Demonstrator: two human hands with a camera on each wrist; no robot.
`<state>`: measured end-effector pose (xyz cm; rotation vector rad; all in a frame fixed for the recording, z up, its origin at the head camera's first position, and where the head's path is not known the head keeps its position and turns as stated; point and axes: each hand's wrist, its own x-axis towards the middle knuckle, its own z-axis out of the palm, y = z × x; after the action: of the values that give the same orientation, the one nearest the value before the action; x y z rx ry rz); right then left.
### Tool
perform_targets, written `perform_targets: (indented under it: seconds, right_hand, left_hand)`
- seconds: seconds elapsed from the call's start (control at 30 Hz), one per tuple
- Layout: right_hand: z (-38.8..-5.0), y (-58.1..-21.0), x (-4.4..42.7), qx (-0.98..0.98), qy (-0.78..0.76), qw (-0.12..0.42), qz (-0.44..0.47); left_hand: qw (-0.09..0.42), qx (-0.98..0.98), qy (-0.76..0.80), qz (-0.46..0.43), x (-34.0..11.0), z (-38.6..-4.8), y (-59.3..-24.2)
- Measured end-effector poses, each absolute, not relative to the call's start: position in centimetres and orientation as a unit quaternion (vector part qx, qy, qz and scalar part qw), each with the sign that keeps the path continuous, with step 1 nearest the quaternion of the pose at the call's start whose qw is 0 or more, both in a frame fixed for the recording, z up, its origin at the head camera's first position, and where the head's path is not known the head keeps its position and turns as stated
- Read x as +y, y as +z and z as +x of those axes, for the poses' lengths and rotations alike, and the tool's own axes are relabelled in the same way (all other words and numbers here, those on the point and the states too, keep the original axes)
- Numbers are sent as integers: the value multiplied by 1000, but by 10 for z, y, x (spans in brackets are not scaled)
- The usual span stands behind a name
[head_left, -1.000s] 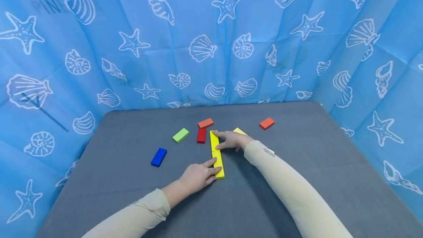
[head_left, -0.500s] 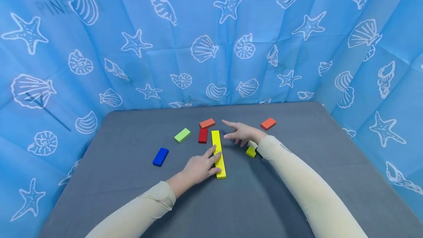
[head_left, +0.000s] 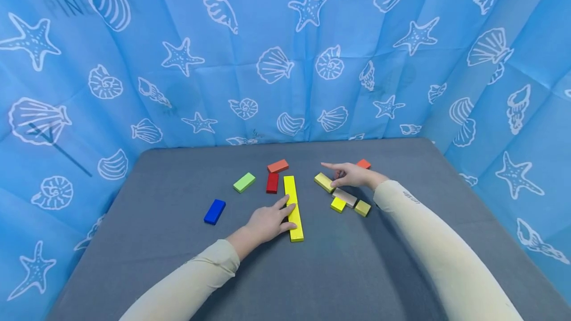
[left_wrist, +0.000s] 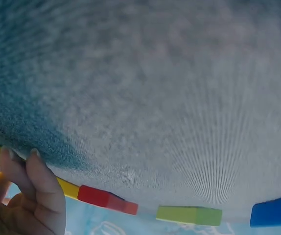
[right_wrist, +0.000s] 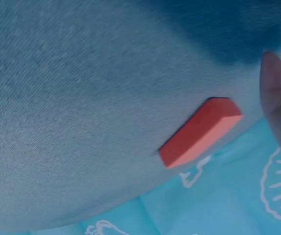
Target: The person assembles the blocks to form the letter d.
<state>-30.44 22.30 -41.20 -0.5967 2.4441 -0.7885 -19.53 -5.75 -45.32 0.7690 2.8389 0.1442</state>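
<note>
Two bright yellow blocks lie end to end in a straight strip at mid-table. My left hand reaches the strip from its left, fingertips resting on the yellow and thumb lower down. To the right, my right hand hovers with the index finger extended, beside a dull yellow block; whether it touches that block I cannot tell. Below that hand lie a beige block, a small bright yellow block and a small dull yellow block. A red-orange block is partly hidden behind the right hand in the head view.
Left of the strip lie a dark red block, an orange block, a light green block and a blue block. The grey tabletop is backed by a blue shell-print curtain.
My right hand has let go of the upper yellow block and moved right, uncovering the small blocks there. My left hand has slid slightly up along the yellow strip.
</note>
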Motion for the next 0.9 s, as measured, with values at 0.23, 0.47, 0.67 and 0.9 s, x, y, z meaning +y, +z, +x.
perform_targets:
  seconds: [0.23, 0.47, 0.67, 0.9]
  right_hand:
    - [-314, -423, 225, 888, -283, 284, -225]
    - [-327, -429, 225, 876, -275, 324, -229]
    - [-337, -429, 225, 873, -255, 341, -237]
    - [-343, -427, 220, 870, -250, 356, -234]
  left_hand:
    - [111, 960, 59, 251, -57, -196, -450]
    - [111, 960, 54, 250, -56, -198, -450]
    - [117, 959, 56, 250, -54, -197, -447]
    - [118, 959, 57, 250, -55, -197, -443]
